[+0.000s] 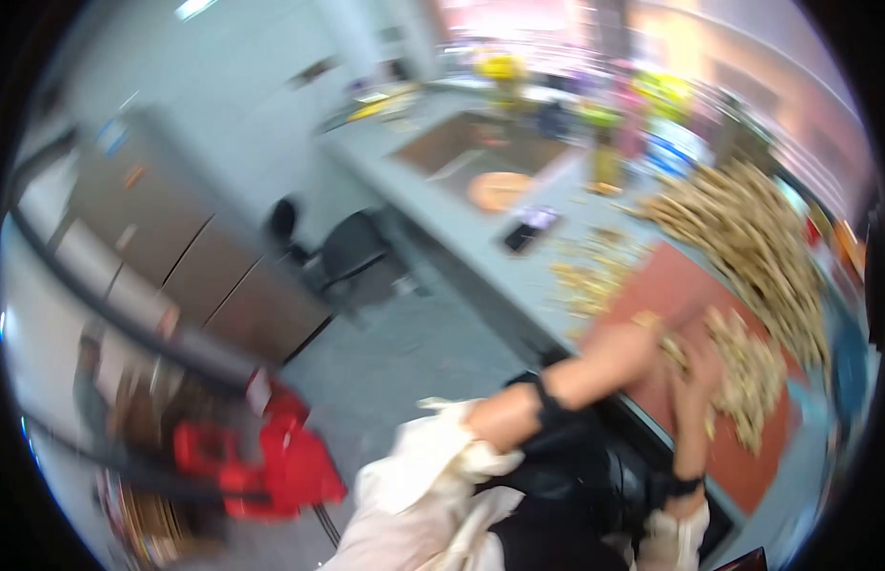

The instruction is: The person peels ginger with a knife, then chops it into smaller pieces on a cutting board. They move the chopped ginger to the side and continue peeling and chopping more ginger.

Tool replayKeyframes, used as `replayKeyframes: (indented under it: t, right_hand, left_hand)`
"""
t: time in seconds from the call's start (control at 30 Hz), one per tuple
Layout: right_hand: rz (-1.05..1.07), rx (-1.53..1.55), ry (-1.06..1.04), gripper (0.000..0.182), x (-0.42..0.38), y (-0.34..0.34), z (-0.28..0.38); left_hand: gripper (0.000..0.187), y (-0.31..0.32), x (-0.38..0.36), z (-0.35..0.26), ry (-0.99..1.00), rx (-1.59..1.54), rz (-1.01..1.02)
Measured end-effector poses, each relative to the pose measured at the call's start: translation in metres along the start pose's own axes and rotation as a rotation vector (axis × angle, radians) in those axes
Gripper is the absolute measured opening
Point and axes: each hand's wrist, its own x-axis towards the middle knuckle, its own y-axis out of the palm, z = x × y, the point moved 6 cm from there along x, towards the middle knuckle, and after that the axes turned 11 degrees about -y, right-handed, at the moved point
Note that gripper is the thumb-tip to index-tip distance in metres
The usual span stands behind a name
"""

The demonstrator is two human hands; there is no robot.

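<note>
My left hand (635, 348) and my right hand (699, 369) are close together over a reddish-brown board (747, 476) on the counter. Motion blurs the fingers of both, and I cannot tell what they grip. Small pale yellow pieces (673, 352) show between the hands. Beside my right hand lies a heap of short cut pale pieces (749, 376) on the board. Farther back, a big pile of long beige stalks (747, 224) overlaps the board's far edge. More yellowish pieces (595, 276) are scattered on the counter to the left of the board.
A phone (530, 228) lies on the counter (452, 224) near a sink (423, 152) with a round orange-brown item (500, 191). Bottles and bags (652, 114) line the back. Behind on the left are a black chair (352, 247), grey cabinet (167, 228) and red object (290, 457).
</note>
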Motion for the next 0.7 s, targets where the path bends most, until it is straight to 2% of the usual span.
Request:
replayKeyframes:
  t: [0.03,0.07,0.1,0.13,0.17,0.2,0.27,0.37,0.5,0.53,0.6,0.63,0.7]
  right_hand:
    - [-0.061,-0.037,-0.099,0.044,0.002,-0.003,0.001]
    - [0.000,0.009,-0.112,0.042,0.007,-0.004,0.000]
    - [0.051,-0.051,-0.156,0.041,0.008,-0.005,0.000]
    - [0.088,0.001,-0.117,0.039,0.009,-0.004,-0.004]
    - [0.170,0.068,-0.038,0.039,0.010,-0.002,-0.011]
    - [0.166,0.017,-0.072,0.039,0.009,-0.001,-0.009]
    - [0.156,-0.041,-0.127,0.040,0.006,-0.001,-0.011]
    - [0.150,-0.021,-0.086,0.039,0.009,-0.001,-0.013]
    - [0.232,-0.022,-0.006,0.037,0.013,-0.003,-0.007]
    - [0.239,-0.021,-0.020,0.037,0.012,0.002,-0.015]
    - [0.115,-0.061,-0.164,0.040,0.009,0.005,-0.024]
    - [0.221,-0.045,-0.072,0.041,0.015,-0.001,-0.010]
    - [0.228,-0.061,-0.047,0.045,0.025,-0.033,0.051]
  left_hand:
    - [0.025,-0.006,-0.003,-0.006,-0.066,0.039,0.037]
    - [0.020,-0.005,-0.003,-0.009,-0.110,-0.009,0.034]
    - [0.021,-0.004,-0.002,-0.009,-0.073,-0.112,-0.035]
    - [0.023,-0.002,-0.001,-0.012,-0.070,-0.062,0.038]
    - [0.026,0.010,0.009,-0.008,-0.094,-0.071,-0.008]
    - [0.029,0.026,0.021,-0.004,-0.073,-0.057,-0.045]
    - [0.033,0.018,0.018,-0.007,-0.118,0.043,0.092]
    - [0.040,0.045,0.040,-0.006,-0.119,0.089,0.015]
    - [0.044,0.031,0.038,-0.009,-0.102,0.022,0.053]
    - [0.044,0.039,0.044,-0.012,-0.099,0.081,0.089]
    - [0.043,0.048,0.053,-0.010,-0.111,0.141,0.123]
    - [0.041,0.051,0.055,-0.012,-0.084,0.145,0.118]
    - [0.041,0.054,0.059,-0.015,-0.072,0.157,0.137]
